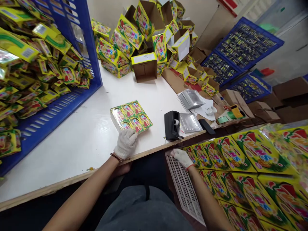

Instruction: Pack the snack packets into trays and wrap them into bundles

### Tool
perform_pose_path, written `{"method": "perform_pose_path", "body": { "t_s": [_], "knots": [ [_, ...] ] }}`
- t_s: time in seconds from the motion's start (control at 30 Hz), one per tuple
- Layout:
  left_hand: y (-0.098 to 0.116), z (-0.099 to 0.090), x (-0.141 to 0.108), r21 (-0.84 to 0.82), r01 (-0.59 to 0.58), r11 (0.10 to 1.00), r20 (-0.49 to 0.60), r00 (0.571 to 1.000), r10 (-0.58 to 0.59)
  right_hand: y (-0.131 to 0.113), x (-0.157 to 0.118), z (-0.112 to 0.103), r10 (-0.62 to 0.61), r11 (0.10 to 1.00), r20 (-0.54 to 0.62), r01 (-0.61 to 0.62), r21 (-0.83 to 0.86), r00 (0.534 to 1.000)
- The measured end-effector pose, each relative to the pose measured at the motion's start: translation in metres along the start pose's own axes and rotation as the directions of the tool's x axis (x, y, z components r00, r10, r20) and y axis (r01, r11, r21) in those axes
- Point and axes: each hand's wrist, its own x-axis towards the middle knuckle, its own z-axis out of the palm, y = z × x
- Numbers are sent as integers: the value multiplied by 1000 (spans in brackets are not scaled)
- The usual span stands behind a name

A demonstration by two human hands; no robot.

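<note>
My left hand point(126, 143), in a white knit glove, is closed with curled fingers at the near edge of a pack of small yellow-green boxes point(131, 116). This pack lies flat on the white table and looks glossy, as if wrapped in clear film. Below the table edge, my right hand point(182, 158) has its gloved fingers bent over the rim of a pinkish slatted plastic basket point(184, 183). Rows of larger yellow printed boxes point(231, 154) stand in that basket, right beside the hand. The fingertips of both hands are partly hidden.
A black tape dispenser point(172, 125) stands near the table point(96, 128) edge, beside clear plastic sheets point(191, 99) and a dark phone-like object point(207, 126). A blue crate point(95, 61) of small boxes is at left. Open yellow cartons point(144, 65) are piled behind; blue trays point(243, 45) lean at right.
</note>
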Motion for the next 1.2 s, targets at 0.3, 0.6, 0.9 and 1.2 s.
{"method": "perform_pose_path", "body": {
  "t_s": [0.3,0.6,0.9,1.2],
  "knots": [
    [0,3,-9,7,42,999,41,998,-42,-120,40,66,-227,717,282,-36,696,932],
    [11,-14,-4,5,58,998,129,990,-58,-112,54,93,-142,796,310,-77,601,940],
    [27,-13,37,146,214,966,380,889,-254,-112,61,110,-40,900,262,-79,428,964],
    [21,-22,59,180,74,981,531,832,-160,-54,31,23,-170,963,-149,197,184,974]
  ]
}}
